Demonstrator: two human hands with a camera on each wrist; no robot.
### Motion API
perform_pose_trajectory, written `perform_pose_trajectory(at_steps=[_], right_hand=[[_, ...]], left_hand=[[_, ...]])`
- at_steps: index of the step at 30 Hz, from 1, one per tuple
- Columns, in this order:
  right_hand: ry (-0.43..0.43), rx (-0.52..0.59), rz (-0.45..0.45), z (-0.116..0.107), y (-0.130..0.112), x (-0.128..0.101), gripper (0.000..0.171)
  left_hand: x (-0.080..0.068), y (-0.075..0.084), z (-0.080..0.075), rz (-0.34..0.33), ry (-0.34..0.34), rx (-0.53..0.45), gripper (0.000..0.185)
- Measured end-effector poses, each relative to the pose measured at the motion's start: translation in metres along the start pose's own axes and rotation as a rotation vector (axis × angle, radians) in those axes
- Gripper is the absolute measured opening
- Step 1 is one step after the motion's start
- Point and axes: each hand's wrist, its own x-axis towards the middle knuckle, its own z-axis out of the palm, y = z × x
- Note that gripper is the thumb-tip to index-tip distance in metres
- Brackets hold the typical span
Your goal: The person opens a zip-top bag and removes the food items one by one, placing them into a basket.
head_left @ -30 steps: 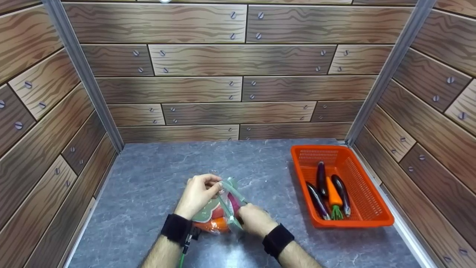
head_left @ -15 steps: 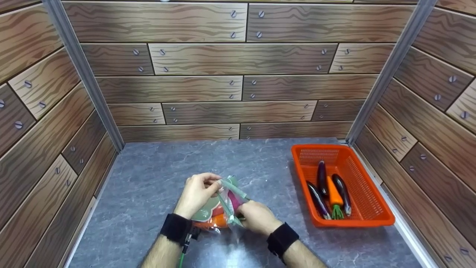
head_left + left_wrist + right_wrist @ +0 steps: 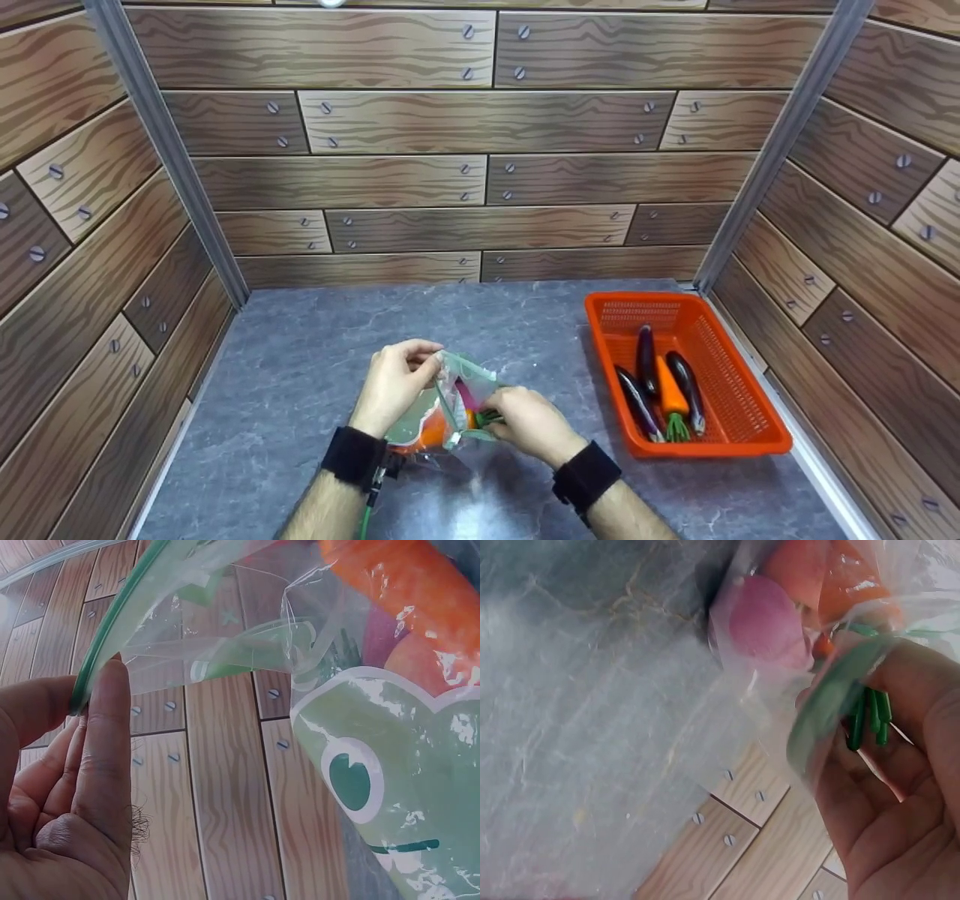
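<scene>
A clear zip bag (image 3: 442, 409) with a green printed face (image 3: 390, 787) and a green zip strip stands between my hands above the grey table (image 3: 300, 360). Inside it show an orange carrot (image 3: 433, 432) (image 3: 397, 585) and a pink piece (image 3: 468, 394) (image 3: 769, 626). My left hand (image 3: 397, 382) pinches the bag's green rim (image 3: 97, 667) between thumb and fingers. My right hand (image 3: 525, 424) grips the opposite rim, with the green stems (image 3: 866, 716) of a carrot against its fingers.
An orange basket (image 3: 750, 442) stands at the right by the wall, holding three dark eggplants (image 3: 646, 352) and a carrot (image 3: 670, 394). Wood-pattern walls close in the back and both sides.
My right hand has shifted right and slightly toward me, pulling its side of the bag's rim. The mouth of the bag has widened. My left hand has stayed nearly in place.
</scene>
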Motion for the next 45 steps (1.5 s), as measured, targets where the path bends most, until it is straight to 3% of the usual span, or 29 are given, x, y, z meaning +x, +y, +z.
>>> perform_pose_trajectory(at_steps=[18, 31, 45], right_hand=[[0.089, 0.012, 0.062, -0.033, 0.013, -0.005, 0.026], [0.158, 0.032, 0.094, -0.051, 0.025, -0.012, 0.021], [0.175, 0.036, 0.180, -0.064, 0.037, -0.017, 0.026]], left_hand=[[0.002, 0.011, -0.004, 0.017, 0.044, 0.017, 0.019], [0.005, 0.015, -0.006, 0.025, 0.076, 0.000, 0.016], [0.006, 0.016, -0.011, 0.043, 0.106, 0.003, 0.016]])
